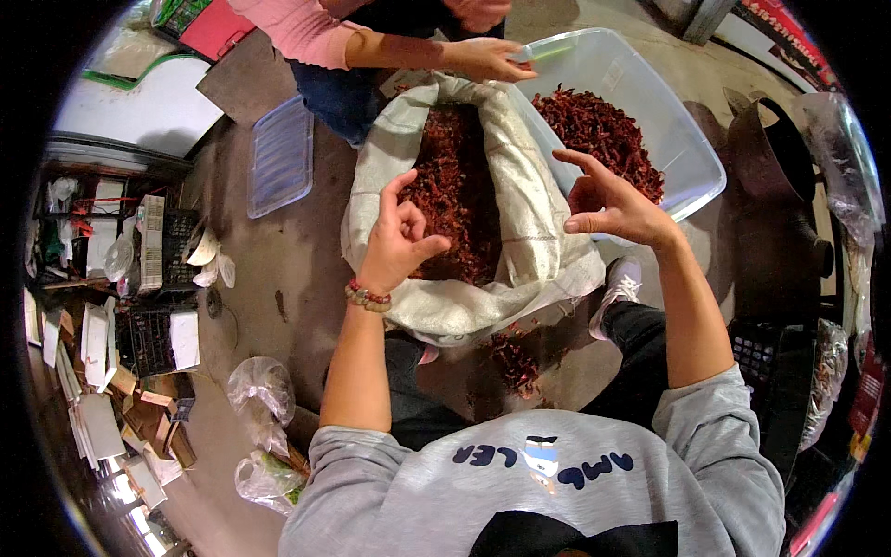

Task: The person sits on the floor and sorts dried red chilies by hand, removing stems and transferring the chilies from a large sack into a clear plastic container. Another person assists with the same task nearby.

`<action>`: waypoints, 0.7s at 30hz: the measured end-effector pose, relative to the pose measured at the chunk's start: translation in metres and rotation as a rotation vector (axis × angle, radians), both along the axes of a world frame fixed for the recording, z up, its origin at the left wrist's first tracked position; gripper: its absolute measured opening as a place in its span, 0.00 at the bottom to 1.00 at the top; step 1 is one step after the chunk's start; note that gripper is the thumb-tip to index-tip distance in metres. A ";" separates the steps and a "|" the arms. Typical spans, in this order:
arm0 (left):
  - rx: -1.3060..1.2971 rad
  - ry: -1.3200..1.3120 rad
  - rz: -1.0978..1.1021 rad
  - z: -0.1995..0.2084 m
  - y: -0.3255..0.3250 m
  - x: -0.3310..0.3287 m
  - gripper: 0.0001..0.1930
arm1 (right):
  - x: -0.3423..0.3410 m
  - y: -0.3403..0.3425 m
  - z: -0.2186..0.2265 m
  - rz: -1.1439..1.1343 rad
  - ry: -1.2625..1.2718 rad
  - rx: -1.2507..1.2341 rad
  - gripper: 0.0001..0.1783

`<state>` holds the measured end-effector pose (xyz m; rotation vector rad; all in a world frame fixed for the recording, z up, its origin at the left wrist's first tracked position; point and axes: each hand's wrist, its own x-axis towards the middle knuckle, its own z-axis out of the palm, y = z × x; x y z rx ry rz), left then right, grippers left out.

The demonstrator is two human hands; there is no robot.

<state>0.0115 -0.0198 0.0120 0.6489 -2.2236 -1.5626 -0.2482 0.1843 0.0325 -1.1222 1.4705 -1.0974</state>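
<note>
A white woven sack (534, 195) stands between my legs, its rim rolled outward. Inside it lie dark red dried pieces (455, 200) that look like chili peppers. My left hand (399, 237) hovers over the sack's left side, thumb and forefinger apart, other fingers partly curled, nothing visible in it. Over the right rim is my right hand (617, 204), also with thumb and forefinger spread and nothing visible in it. Beyond it, a clear plastic bin (691, 148) holds more red dried chilies (603, 130). Another person's hand (487, 60) reaches across near the bin's left edge.
A translucent lid (281, 158) lies on the floor at left. Some chilies (518, 357) are spilled before the sack. Plastic bags (263, 395) lie lower left, beside scattered boxes (102, 427). A dark, rounded vessel (770, 148) stands at right. The other person crouches beyond the sack.
</note>
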 end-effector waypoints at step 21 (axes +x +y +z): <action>0.066 -0.014 -0.105 -0.014 0.000 0.027 0.62 | -0.016 0.009 -0.009 0.054 0.140 -0.029 0.53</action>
